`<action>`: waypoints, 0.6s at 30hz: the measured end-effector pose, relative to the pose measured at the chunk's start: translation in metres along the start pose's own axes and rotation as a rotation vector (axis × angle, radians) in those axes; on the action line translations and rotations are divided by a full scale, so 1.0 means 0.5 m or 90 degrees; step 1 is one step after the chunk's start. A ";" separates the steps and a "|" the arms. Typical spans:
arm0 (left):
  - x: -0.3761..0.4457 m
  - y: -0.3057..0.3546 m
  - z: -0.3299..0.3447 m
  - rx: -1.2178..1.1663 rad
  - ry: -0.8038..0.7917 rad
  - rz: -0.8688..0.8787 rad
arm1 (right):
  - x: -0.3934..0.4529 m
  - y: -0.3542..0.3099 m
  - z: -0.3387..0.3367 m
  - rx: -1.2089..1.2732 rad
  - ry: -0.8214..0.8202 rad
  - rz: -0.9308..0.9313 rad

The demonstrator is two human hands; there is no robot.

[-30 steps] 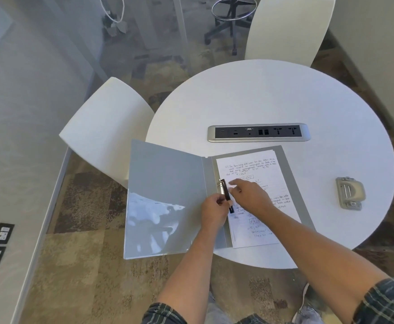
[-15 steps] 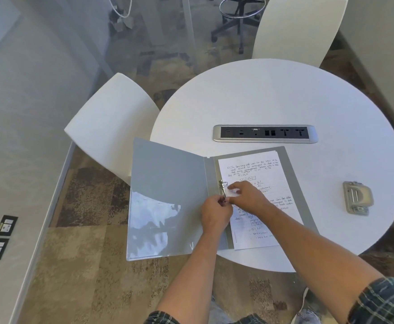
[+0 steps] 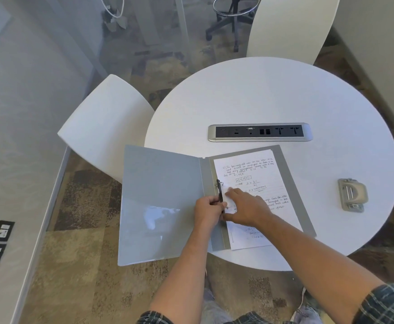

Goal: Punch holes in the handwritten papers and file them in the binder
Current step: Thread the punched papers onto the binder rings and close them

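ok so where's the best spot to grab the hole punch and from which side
Probably across its two long sides, coming straight down from above. The hole punch lies flat on the table with its domed handle up, standing free to the right of the binder, so both long edges are open. The right hand, now on the papers, is the nearer one.

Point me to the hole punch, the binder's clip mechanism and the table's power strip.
hole punch [image 3: 352, 194], head view, on its grey top lever.
clip mechanism [image 3: 220, 192], head view, on the black bar by the spine.
power strip [image 3: 260, 132], head view, on its dark socket panel.
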State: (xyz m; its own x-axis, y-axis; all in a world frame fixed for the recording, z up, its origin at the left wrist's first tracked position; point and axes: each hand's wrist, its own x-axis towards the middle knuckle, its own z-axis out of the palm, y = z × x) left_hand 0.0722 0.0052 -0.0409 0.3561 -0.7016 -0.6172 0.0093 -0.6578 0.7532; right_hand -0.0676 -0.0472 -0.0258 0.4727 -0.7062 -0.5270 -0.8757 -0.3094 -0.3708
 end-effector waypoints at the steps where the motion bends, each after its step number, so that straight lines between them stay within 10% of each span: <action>1: 0.000 0.001 0.002 -0.002 0.004 0.000 | 0.000 -0.001 0.001 -0.006 0.003 -0.002; 18: 0.020 0.025 0.026 0.109 0.082 0.050 | -0.001 0.006 0.034 0.015 0.037 -0.040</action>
State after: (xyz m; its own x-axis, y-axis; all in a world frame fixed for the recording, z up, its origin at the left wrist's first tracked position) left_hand 0.0635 -0.0134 -0.0407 0.4663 -0.7184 -0.5161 -0.1773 -0.6475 0.7411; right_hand -0.0686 -0.0372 -0.0396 0.5189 -0.7220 -0.4577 -0.8419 -0.3388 -0.4200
